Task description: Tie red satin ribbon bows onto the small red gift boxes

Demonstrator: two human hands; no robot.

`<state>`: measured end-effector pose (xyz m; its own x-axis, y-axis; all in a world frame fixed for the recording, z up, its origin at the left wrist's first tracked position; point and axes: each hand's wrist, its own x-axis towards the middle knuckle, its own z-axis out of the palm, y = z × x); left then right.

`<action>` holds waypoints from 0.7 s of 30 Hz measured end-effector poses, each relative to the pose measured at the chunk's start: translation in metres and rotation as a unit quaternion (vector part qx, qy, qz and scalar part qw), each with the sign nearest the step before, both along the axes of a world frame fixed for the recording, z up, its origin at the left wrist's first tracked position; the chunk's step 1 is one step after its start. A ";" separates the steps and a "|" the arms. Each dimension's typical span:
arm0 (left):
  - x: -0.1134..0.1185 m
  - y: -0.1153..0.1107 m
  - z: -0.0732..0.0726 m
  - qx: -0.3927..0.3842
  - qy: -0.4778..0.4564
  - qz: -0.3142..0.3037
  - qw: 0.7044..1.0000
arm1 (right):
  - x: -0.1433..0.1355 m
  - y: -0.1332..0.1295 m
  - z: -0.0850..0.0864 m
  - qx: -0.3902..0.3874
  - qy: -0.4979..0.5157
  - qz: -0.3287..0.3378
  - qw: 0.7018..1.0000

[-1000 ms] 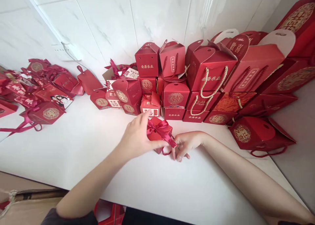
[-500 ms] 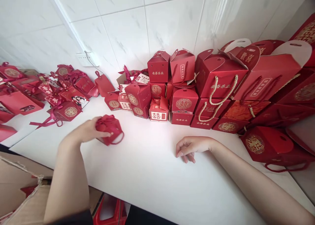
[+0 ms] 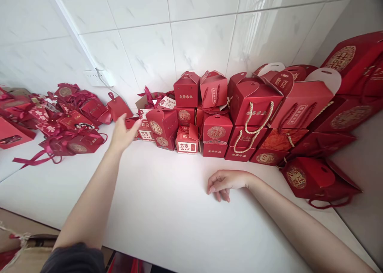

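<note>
My left hand [image 3: 123, 134] reaches to the back left with thumb and fingers apart, holding nothing. It is in front of a small red gift box [image 3: 131, 123], partly hiding it; whether they touch I cannot tell. Beside it stand a white-fronted box [image 3: 146, 134] and a red box with a gold round emblem [image 3: 165, 118]. To the left, a red box with a cord loop [image 3: 95, 139] lies against the ribboned pile. My right hand [image 3: 220, 185] rests on the white table [image 3: 167, 209], fingers loosely bent and slightly apart, with nothing in it.
Stacked red boxes with rope handles [image 3: 254, 105] line the tiled wall. A ribboned pile of boxes [image 3: 72, 105] lies at the left. One box lies tilted [image 3: 317, 179] near the right edge. A cardboard carton [image 3: 32, 257] is below the table's front edge.
My left hand has let go of the red box, which now lies by the left pile, and has moved back toward the small boxes. The view has shifted slightly; my right hand stays put.
</note>
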<state>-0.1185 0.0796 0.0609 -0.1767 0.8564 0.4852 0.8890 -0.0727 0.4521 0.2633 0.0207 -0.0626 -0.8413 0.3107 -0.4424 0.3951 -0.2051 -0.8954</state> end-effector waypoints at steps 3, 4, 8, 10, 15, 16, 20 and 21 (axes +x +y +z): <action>0.032 0.016 -0.011 -0.012 -0.011 -0.039 0.999 | 0.000 0.000 0.001 0.002 -0.001 -0.006 1.000; 0.043 0.019 -0.013 -0.019 -0.017 -0.051 0.998 | -0.001 -0.001 0.001 0.003 -0.001 -0.008 1.000; 0.068 0.022 -0.014 -0.017 -0.028 -0.057 0.998 | -0.001 -0.001 0.001 0.008 -0.003 -0.010 1.000; 0.071 0.015 -0.009 0.021 -0.027 -0.052 0.998 | -0.002 0.000 0.000 0.009 -0.002 -0.011 1.000; 0.066 -0.029 0.009 0.133 -0.015 -0.193 0.972 | -0.001 0.003 0.000 0.009 0.002 -0.008 1.000; 0.066 -0.041 0.010 0.129 -0.015 -0.246 0.960 | 0.000 0.003 0.000 0.009 0.003 -0.006 1.000; 0.080 -0.086 -0.006 -0.043 -0.023 -0.441 0.896 | -0.001 0.002 0.001 0.009 0.007 0.011 1.000; 0.085 -0.094 -0.015 -0.096 -0.044 -0.462 0.881 | -0.001 0.002 0.001 0.011 0.005 0.016 1.000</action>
<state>-0.0331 -0.0141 0.0456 0.6089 0.7190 0.3350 0.4512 -0.6613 0.5993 0.2623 0.0226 -0.0616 -0.8551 0.2940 -0.4270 0.3920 -0.1722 -0.9037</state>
